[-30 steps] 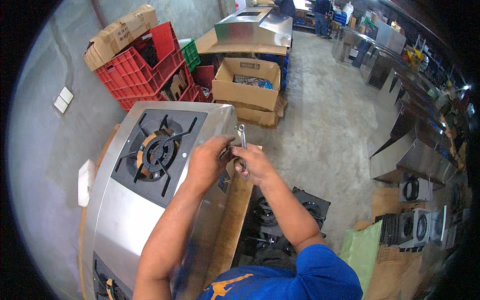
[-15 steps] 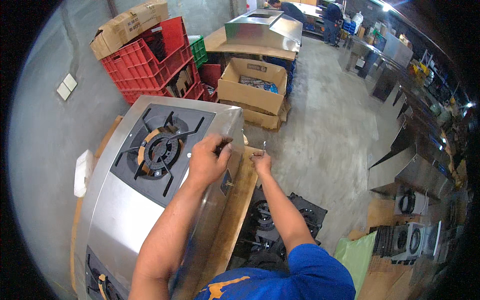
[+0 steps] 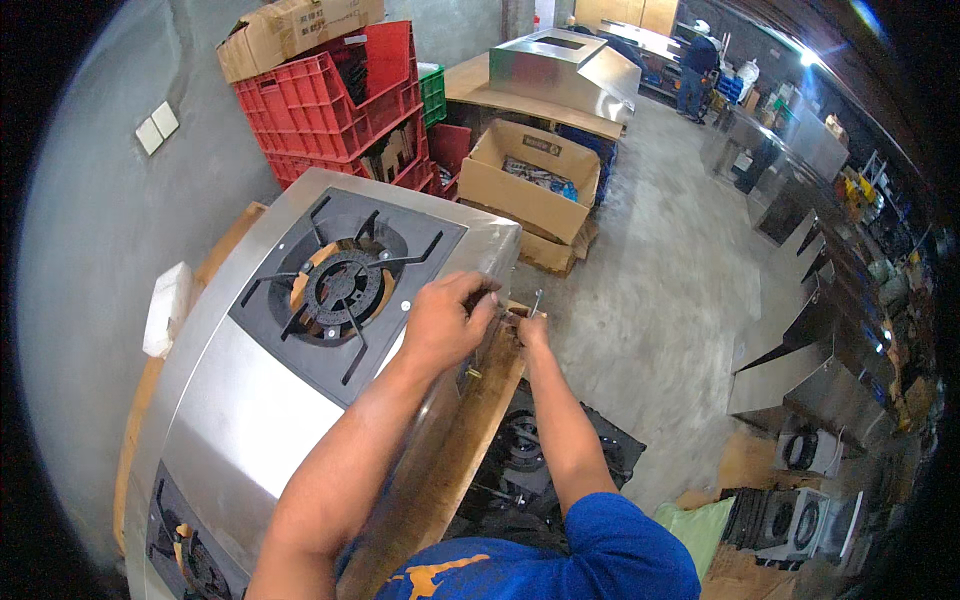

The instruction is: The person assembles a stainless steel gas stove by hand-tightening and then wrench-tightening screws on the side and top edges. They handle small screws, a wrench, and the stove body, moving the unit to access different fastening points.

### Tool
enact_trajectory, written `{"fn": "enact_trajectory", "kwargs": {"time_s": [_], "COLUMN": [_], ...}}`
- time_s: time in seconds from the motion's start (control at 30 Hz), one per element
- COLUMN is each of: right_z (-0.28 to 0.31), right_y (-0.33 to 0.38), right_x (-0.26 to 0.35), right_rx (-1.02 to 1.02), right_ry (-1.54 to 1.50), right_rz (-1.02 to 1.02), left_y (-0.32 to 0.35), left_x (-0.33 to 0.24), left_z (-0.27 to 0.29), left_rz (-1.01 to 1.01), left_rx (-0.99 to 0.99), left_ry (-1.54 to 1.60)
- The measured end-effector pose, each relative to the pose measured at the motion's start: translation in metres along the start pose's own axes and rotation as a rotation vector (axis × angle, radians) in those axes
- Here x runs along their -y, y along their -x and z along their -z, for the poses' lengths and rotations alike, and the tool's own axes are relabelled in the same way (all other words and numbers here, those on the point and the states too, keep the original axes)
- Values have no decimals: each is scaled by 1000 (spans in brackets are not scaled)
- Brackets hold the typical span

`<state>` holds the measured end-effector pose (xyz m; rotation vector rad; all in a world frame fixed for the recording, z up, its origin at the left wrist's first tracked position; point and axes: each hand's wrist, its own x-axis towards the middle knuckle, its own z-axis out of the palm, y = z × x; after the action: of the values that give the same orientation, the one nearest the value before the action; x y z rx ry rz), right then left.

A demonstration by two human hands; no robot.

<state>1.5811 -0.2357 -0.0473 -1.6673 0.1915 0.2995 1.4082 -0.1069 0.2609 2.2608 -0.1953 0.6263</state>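
Right up close, the blue sleeve [image 3: 630,545] of the person leads to the right hand [image 3: 533,331], closed around a silvery hand tool [image 3: 537,301], its bright end poking up past the fingers. At nine o'clock from it, just beside, the left hand [image 3: 446,320] is half curled over the front edge of the steel stove [image 3: 270,415]; whether it pinches anything, I cannot tell.

Reckoning from the left hand, a black burner [image 3: 345,287] sits in the stove top between nine and ten o'clock, and a second burner [image 3: 197,560] between seven and eight. A wooden board [image 3: 497,372] runs along the stove's front, and dark burner parts [image 3: 615,447] lie on the floor toward five o'clock. A white block [image 3: 167,310] rests at nine, beyond the stove.

Farther off, an open cardboard box [image 3: 520,195] stands at one o'clock and stacked red crates [image 3: 325,115] at eleven. Farther still, toward one, is a steel hood [image 3: 535,72]; a co-worker [image 3: 694,75] stands between one and two.
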Motion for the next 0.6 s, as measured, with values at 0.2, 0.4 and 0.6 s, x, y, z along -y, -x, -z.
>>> {"fn": "enact_trajectory", "kwargs": {"time_s": [0.2,0.4,0.6], "right_z": [-3,-14,-18], "right_y": [-4,-13,-10], "right_x": [-10,-29,-17], "right_rx": [-42,-121,-87], "right_ry": [28,113,261], "right_rz": [134,283,189], "left_y": [-1,-1,-2], "left_x": [0,-1,-3], "left_z": [2,2,3], "left_rz": [-14,11,22], "left_rx": [8,12,14], "left_ry": [-2,18,24]}}
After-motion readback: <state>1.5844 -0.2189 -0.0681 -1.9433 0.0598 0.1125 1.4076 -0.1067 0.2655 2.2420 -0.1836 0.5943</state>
